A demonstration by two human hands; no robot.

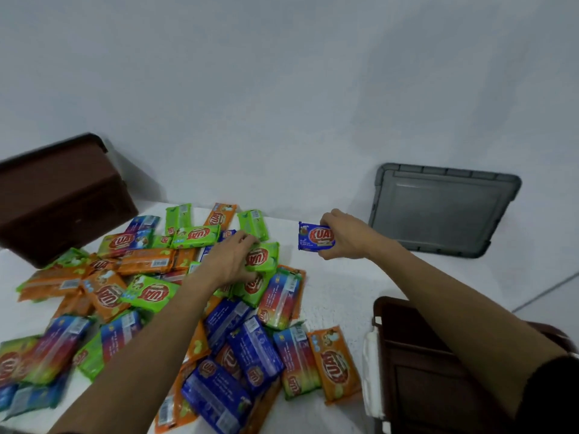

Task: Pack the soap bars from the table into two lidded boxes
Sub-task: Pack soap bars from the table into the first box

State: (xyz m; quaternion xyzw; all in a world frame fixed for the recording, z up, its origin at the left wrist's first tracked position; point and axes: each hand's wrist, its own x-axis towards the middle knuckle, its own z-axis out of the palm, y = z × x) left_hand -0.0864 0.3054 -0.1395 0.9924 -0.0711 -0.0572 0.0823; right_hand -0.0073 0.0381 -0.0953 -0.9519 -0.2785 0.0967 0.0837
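Observation:
Several wrapped soap bars in green, orange and blue lie heaped on the white table (pixel 332 292). My left hand (pixel 230 258) rests on the pile with its fingers closed around a green soap bar (pixel 264 256). Held above the table to the right of the pile is a blue soap bar (pixel 315 237), gripped at its right end by my right hand (pixel 343 234). A brown box (pixel 419 364) stands open at the lower right, under my right forearm. Another brown box (pixel 59 198) sits at the back left, tilted.
A grey lid (pixel 443 209) leans against the white wall at the back right. A white object (pixel 372 371) sits by the near brown box's left rim. Bare table shows between the pile and the grey lid.

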